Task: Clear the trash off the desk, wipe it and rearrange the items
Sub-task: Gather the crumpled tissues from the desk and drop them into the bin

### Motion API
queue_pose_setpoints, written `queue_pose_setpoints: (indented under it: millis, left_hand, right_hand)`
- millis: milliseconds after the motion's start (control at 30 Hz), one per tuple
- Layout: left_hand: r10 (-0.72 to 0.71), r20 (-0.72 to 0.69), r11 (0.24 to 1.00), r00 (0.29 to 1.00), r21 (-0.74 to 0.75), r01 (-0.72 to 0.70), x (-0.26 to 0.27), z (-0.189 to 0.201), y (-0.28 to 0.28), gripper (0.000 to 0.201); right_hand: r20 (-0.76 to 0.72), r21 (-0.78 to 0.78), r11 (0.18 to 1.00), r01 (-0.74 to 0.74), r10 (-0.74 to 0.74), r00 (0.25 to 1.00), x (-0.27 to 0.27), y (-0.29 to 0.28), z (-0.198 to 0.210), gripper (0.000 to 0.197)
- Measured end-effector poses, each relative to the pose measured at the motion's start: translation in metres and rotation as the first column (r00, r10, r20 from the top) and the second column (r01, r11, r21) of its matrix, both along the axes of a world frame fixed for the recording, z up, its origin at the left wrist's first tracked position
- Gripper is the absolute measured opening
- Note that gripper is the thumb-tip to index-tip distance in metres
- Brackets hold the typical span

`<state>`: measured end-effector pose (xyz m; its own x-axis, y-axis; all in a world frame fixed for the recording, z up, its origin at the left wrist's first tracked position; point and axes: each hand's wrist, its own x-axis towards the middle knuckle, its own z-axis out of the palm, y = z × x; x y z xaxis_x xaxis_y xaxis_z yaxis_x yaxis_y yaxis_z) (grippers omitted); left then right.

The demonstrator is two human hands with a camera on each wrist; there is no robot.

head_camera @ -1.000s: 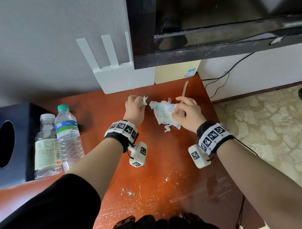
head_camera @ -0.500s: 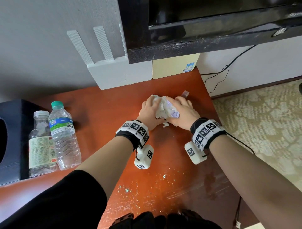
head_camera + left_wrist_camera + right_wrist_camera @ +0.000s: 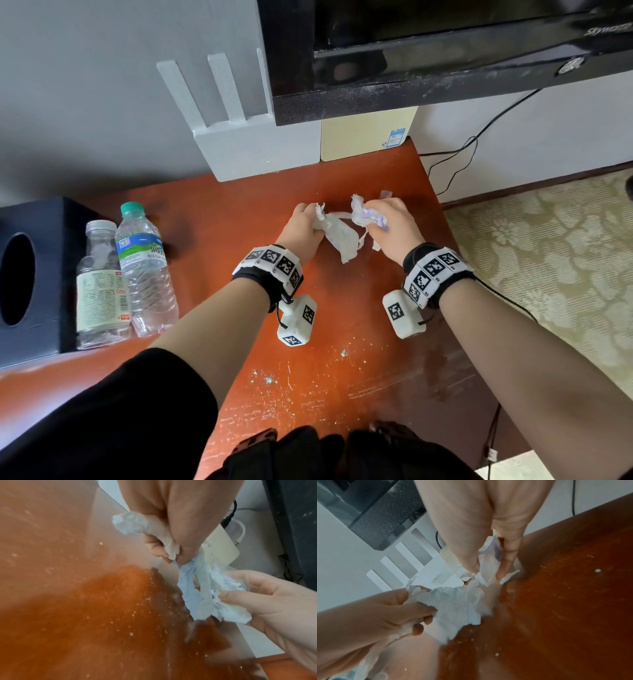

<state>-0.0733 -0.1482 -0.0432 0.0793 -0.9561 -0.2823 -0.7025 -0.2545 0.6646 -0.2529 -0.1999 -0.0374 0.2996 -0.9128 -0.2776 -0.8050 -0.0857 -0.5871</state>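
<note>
A crumpled white tissue with faint purple marks stretches between both hands just above the orange-brown desk. My left hand grips its left end, fingers curled round a wad. My right hand pinches the right end and also holds a thin pale strip that sticks out behind the fingers. In the left wrist view the tissue hangs twisted between the two hands. Crumbs and white specks lie scattered on the desk near me.
Two clear plastic bottles stand at the left beside a black box with an oval hole. A white router and a pale yellow box sit at the back under a black TV. Cables hang off the desk's right edge.
The hands came together around the tissue, then drew apart, each keeping one end so the tissue now stretches between them. The thin strip has gone into the right hand.
</note>
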Motion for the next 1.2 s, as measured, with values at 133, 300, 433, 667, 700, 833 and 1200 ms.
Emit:
queue_pose_setpoints:
  millis: [133,300,433,667,700,833,1200]
  left_hand:
    - [0.08,-0.043,0.997,0.996,-0.016,-0.08,0.009,0.012,0.012,0.029]
    - [0.13,-0.045,0.991,0.99,-0.014,-0.131,0.017,0.027,0.031,0.031]
    - [0.206,-0.081,0.977,0.975,-0.031,-0.209,0.018,0.037,0.048,0.029]
    - [0.264,-0.107,0.963,0.959,-0.035,-0.269,0.014,0.048,0.092,0.034]
    - [0.262,-0.11,0.963,0.959,-0.032,-0.267,0.014,0.049,0.1,0.035]
    - [0.22,-0.115,0.973,0.969,-0.043,-0.226,0.014,0.05,0.138,0.036]
    - [0.151,-0.103,0.986,0.983,-0.059,-0.157,0.031,0.059,0.237,0.036]
  right_hand:
    - [0.069,-0.041,0.994,0.101,-0.098,0.993,-0.004,0.006,0.011,0.036]
    - [0.128,-0.064,0.99,0.126,-0.117,0.985,-0.013,0.016,0.027,0.036]
    - [0.134,-0.078,0.992,0.098,-0.087,0.987,-0.008,0.03,0.037,0.034]
    - [0.131,-0.105,0.99,0.093,-0.079,0.988,-0.008,0.075,0.052,0.036]
    - [0.13,-0.105,0.99,0.092,-0.078,0.988,-0.008,0.083,0.055,0.036]
    - [0.118,-0.116,0.989,0.087,-0.074,0.99,-0.004,0.125,0.059,0.036]
    - [0.166,-0.144,0.982,0.123,-0.099,0.981,0.02,0.241,0.067,0.036]
